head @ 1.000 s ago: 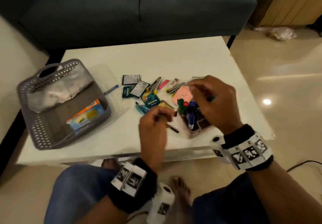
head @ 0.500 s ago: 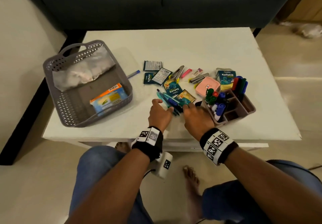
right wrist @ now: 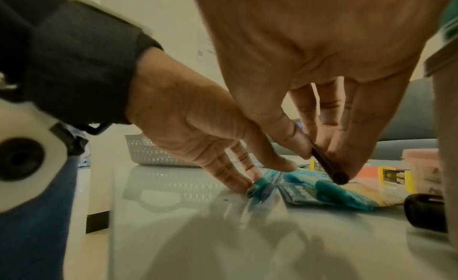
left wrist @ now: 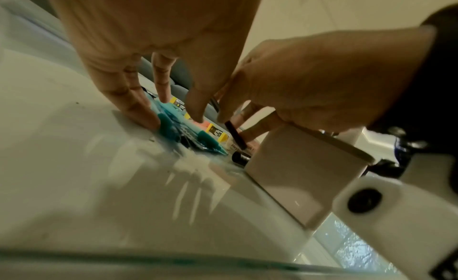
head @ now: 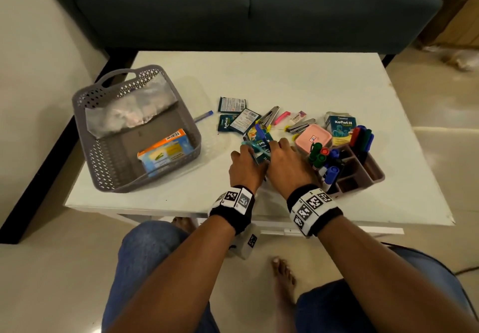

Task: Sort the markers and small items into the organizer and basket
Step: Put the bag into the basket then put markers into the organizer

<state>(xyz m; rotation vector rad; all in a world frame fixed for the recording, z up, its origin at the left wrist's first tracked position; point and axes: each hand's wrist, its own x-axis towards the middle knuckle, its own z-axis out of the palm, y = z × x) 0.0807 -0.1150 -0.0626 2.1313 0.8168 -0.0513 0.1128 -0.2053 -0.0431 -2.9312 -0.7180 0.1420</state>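
Several teal pens (head: pixel 255 148) lie on sachets at the middle of the white table (head: pixel 298 81). My left hand (head: pixel 246 158) has straight fingers; their tips (left wrist: pixel 148 119) touch the table and the teal pens (left wrist: pixel 171 129). Beside it, my right hand (head: pixel 281 151) pinches a thin black pen (right wrist: pixel 327 164) between thumb and fingers, its end just above the table. A black cap (left wrist: pixel 240 158) lies by the organizer (head: pixel 373 174), which stands to the right with markers (head: pixel 321 156) upright in it. The grey basket (head: pixel 85 115) stands at the left.
In the basket are a plastic bag (head: pixel 129 110) and an orange-blue box (head: pixel 166 151). Sachets (head: pixel 232 104), staplers (head: pixel 270 116), a pink box (head: pixel 312 138) and a Koflet-H pack (head: pixel 340 128) crowd the table beyond my hands. A blue pen (head: pixel 203 116) lies beside the basket. A sofa (head: pixel 259 9) stands behind.
Both hands dropped from beside the organizer to the table, then slid forward onto the teal pens. The right hand keeps the black pen.
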